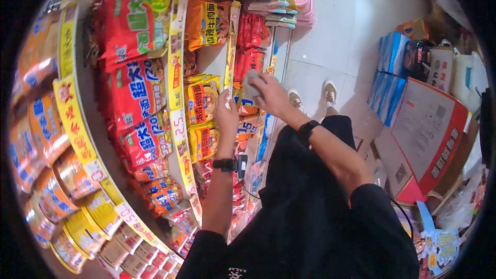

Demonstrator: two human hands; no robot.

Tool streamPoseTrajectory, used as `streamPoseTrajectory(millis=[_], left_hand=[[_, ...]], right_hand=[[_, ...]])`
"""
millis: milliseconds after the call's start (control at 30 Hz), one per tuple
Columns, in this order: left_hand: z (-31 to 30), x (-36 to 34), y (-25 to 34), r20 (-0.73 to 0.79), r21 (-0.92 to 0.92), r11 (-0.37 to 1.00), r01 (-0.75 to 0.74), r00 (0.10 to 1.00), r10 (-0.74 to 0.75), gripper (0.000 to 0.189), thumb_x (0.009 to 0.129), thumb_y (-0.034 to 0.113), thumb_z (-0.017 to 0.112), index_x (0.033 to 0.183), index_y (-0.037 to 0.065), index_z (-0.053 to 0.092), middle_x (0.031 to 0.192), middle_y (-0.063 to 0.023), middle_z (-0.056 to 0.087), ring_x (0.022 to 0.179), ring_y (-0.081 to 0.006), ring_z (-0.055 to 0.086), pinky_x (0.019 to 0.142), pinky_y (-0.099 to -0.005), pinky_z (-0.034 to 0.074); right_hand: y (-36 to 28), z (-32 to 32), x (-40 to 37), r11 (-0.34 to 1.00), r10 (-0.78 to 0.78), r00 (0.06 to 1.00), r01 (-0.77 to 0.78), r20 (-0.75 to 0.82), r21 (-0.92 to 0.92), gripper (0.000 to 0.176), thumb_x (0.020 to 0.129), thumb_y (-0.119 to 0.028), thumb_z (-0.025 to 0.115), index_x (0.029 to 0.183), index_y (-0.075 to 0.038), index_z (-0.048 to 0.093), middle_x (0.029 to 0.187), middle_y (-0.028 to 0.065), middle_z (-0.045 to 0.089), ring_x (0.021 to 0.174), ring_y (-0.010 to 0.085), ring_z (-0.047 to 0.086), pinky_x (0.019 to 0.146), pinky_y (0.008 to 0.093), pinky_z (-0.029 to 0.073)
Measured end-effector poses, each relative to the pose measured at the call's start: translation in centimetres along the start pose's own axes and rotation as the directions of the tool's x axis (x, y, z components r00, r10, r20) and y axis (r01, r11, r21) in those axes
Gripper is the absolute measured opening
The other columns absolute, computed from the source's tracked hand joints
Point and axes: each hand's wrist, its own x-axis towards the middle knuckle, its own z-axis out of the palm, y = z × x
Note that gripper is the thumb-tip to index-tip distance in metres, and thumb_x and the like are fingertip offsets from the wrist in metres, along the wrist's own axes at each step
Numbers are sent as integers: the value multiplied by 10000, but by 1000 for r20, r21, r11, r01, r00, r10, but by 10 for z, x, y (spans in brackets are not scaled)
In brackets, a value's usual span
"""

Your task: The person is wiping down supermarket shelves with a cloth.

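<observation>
"One grey cloth (250, 83): where is it?"

"In the right hand (271, 94), its fingers closed on it, just beside the red packets (249, 63)."

"And the left hand (226, 113)?"

"At the yellow price strip (231, 46), near the yellow noodle packets (202, 102). I can't tell how wide its fingers stand."

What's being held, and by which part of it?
The right hand grips a grey, cloth-like wad by its palm-side edge; whether the left hand holds anything is unclear.
</observation>
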Motion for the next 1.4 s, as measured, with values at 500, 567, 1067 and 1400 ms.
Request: streamPoseTrajectory(millis=[500,567,1067,1400], left_hand=[[21,50,-33,46,1,986,164,985,-164,338,942,54,560,1235,-82,658,1108,-245,667,984,-407,683,890,-476,538],[21,47,-35,26,12,992,122,992,-122,335,945,52,565,1237,-81,663,1111,-240,665,964,-396,687,876,-469,541],[21,46,-17,-29,7,990,138,990,-138,287,972,45,638,1239,-35,708,990,-150,641,749,-249,663,706,-393,540],[26,44,-13,-24,-12,968,251,968,-251,306,948,21,636,1237,-45,711,965,-147,620,783,-247,634,719,-391,512]], right_hand=[[3,120,38,979,108,953,-52,-283,199,538,727,-19,755,1249,-98,658,1312,215,563,1230,456,542,1042,525,471],[6,120,38,979,111,962,-63,-251,194,529,731,-15,746,1247,-96,661,1312,214,570,1227,456,546,1042,526,471],[48,79,73,989,-130,987,137,-94,64,521,752,-81,691,1271,-108,663,1371,218,595,1230,433,578,1081,513,463],[59,35,143,954,-275,958,261,-86,-146,532,740,-63,689,1267,-133,664,1364,201,599,1193,427,590,1013,512,501]])
